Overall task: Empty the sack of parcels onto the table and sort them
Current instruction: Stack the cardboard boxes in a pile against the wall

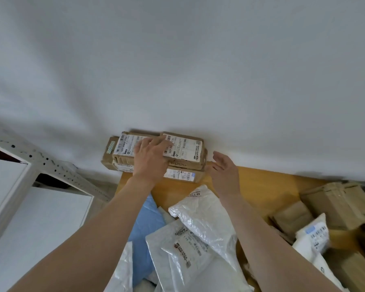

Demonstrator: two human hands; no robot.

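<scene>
Neatly stacked brown labelled boxes (183, 157).

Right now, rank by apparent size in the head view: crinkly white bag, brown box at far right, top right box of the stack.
1. crinkly white bag
2. brown box
3. top right box
The bag lies nearest the camera, so its lead may be only apparent.

The left carton's label (122, 144) read "507 P802". The right carton's label (184, 148) showed "T70" and "P802". A white mailer bag (200, 209) bore "A6-2-2".
</scene>
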